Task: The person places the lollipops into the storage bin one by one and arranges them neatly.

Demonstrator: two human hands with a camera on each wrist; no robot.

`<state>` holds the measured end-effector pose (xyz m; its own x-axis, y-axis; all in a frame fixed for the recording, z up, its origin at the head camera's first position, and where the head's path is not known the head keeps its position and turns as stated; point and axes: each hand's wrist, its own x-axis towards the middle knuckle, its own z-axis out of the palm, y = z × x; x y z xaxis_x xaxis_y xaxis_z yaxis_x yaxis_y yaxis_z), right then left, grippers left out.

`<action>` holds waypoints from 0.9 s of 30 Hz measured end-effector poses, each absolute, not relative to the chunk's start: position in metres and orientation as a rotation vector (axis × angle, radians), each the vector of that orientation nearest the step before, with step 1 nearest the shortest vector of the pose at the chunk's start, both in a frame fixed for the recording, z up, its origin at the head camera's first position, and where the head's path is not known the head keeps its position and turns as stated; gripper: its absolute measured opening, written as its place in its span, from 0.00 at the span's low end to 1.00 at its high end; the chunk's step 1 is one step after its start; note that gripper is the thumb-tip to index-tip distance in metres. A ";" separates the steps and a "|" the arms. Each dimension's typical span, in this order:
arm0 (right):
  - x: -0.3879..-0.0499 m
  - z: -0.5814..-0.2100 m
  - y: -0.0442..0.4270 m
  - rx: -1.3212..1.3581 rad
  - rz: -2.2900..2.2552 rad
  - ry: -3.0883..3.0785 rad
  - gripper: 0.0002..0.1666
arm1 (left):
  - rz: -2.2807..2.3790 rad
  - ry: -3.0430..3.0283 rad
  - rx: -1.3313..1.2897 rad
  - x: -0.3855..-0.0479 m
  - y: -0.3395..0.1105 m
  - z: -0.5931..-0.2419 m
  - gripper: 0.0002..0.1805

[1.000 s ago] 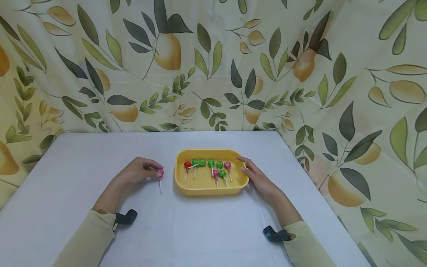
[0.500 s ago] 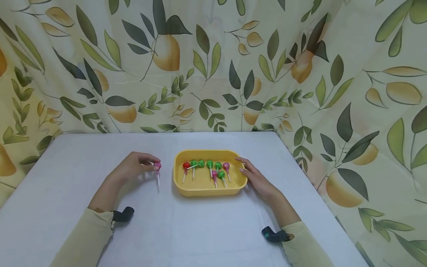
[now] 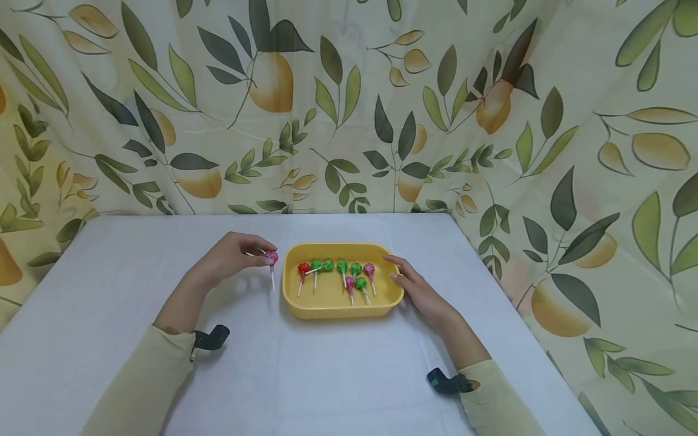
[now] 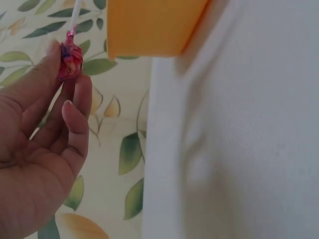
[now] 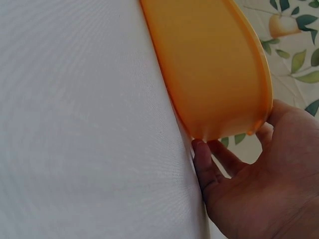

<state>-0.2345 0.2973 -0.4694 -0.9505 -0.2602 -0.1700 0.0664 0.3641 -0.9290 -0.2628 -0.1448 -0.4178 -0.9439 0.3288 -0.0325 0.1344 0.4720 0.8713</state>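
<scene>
My left hand pinches a pink-wrapped lollipop by its candy head. The lollipop is off the table, left of the yellow tray, its white stick pointing down in the head view. In the left wrist view thumb and fingertips press on the crumpled pink wrapper, close to the tray's wall. At the tray's other end my right hand rests against the rim and outer wall, fingers relaxed. Inside the tray lie a red lollipop, several green lollipops and pink lollipops.
A white cloth covers the table. Behind and to the right hangs a curtain printed with leaves and fruit. Both wrists carry a black camera mount, such as the left mount.
My left hand has lifted the pink lollipop from the table, moving it up and then right toward the tray. The right hand and the tray stay in place.
</scene>
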 end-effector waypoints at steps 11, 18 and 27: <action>-0.234 -0.467 0.296 -0.182 -1.609 2.338 0.25 | 1.556 2.401 0.442 -0.263 -0.110 -0.413 0.16; -0.233 -0.468 0.297 -0.191 -1.621 2.338 0.25 | 1.567 2.375 0.494 -0.260 -0.089 -0.415 0.15; -0.234 -0.469 0.296 -0.174 -1.613 2.340 0.26 | 1.592 2.445 0.467 -0.259 -0.071 -0.410 0.13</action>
<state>-0.2339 0.2961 -0.4693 -0.9497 -0.2628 -0.1705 0.0659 0.3644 -0.9289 -0.2591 -0.0713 -0.4095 -0.9330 0.3595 0.0153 0.1594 0.3748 0.9133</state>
